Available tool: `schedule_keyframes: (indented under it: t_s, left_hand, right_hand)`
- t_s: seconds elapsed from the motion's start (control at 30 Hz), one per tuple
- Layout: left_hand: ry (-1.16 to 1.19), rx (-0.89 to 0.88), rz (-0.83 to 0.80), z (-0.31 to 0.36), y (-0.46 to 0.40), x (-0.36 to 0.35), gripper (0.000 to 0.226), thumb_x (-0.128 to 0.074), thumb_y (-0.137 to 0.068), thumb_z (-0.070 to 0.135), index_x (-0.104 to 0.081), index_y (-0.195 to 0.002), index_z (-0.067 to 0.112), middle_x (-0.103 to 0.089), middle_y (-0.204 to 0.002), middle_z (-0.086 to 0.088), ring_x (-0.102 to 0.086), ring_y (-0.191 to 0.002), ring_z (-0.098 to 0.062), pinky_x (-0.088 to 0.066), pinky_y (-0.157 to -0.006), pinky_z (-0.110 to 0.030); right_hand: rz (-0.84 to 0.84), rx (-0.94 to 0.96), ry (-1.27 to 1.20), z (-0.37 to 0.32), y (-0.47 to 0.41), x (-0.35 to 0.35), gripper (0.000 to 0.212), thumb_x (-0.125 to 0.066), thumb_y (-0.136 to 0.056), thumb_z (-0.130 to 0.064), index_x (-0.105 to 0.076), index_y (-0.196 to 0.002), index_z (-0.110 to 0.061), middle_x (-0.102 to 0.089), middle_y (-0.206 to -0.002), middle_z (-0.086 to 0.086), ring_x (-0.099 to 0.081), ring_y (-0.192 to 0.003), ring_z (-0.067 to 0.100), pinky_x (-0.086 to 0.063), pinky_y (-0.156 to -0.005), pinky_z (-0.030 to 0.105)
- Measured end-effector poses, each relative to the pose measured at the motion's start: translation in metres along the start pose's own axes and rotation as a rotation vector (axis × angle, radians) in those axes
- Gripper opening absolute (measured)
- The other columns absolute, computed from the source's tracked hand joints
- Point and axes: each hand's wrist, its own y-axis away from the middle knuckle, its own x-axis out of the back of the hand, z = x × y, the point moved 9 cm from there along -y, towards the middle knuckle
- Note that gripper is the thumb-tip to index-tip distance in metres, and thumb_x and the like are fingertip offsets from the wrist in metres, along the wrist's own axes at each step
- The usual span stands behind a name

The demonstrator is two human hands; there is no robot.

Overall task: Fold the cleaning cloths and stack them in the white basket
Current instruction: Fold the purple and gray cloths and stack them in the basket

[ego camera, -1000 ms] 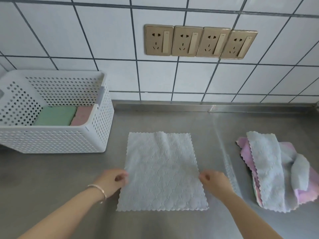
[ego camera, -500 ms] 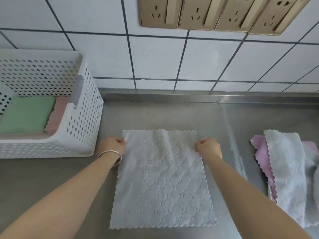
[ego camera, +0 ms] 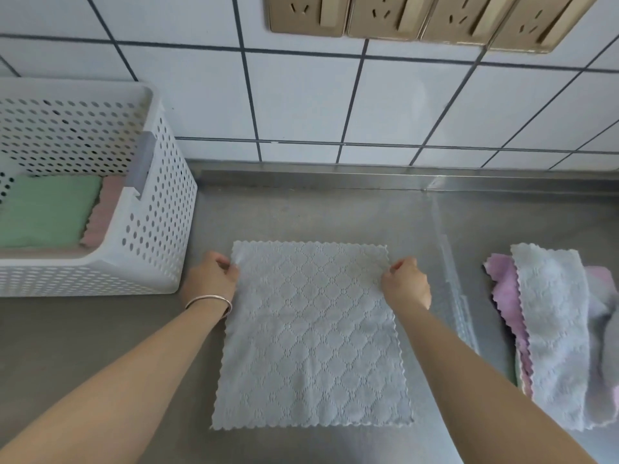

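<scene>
A pale blue-grey quilted cloth (ego camera: 311, 339) lies flat and spread out on the steel counter in the middle. My left hand (ego camera: 211, 279) pinches its far left corner. My right hand (ego camera: 405, 284) pinches its far right corner. The white perforated basket (ego camera: 147, 236) stands at the left against the wall. Inside it lie a folded green cloth (ego camera: 47, 212) and a folded pink cloth (ego camera: 105, 212) side by side.
A loose pile of unfolded cloths (ego camera: 552, 333), blue-grey over pink, lies at the right of the steel counter (ego camera: 318, 209). A white tiled wall with a row of gold sockets (ego camera: 412, 15) rises behind.
Both hands slid from the cloth's near side edges up to its far corners and took hold there. The camera tilted down and closer.
</scene>
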Motion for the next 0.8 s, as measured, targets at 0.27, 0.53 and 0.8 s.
schedule_keyframes:
  t_s: [0.27,0.53,0.8]
  left_hand:
    - [-0.107,-0.651,-0.189,0.025,0.119,-0.025,0.019,-0.055,-0.084,0.012,-0.066,-0.099,0.018,-0.062,-0.101,0.004,-0.061,-0.089,-0.019,-0.049,-0.075,-0.028]
    - [-0.384,-1.063,-0.106,0.013,0.232,-0.049,0.04,-0.058,-0.051,0.047,-0.055,-0.086,0.029,-0.061,-0.085,0.011,-0.044,-0.082,-0.008,-0.049,-0.052,-0.014]
    - [-0.32,-0.944,0.12,-0.008,0.21,-0.028,0.029,-0.034,-0.063,0.015,-0.053,-0.083,0.025,-0.059,-0.084,0.009,-0.039,-0.076,-0.011,-0.046,-0.042,-0.017]
  right_hand:
    - [0.062,0.804,0.158,-0.009,0.114,-0.016,0.02,-0.07,-0.075,-0.013,-0.065,-0.094,-0.019,-0.061,-0.089,-0.004,-0.062,-0.075,0.017,-0.043,-0.05,0.019]
    - [0.054,1.12,0.361,0.027,0.206,-0.058,0.04,-0.069,-0.046,-0.042,-0.061,-0.081,-0.025,-0.06,-0.085,-0.006,-0.062,-0.073,0.017,-0.051,-0.057,0.025]
    - [0.135,0.872,0.429,0.057,0.184,-0.042,0.047,-0.082,-0.028,-0.005,-0.06,-0.068,-0.018,-0.061,-0.08,-0.001,-0.06,-0.064,0.019,-0.049,-0.043,0.026]
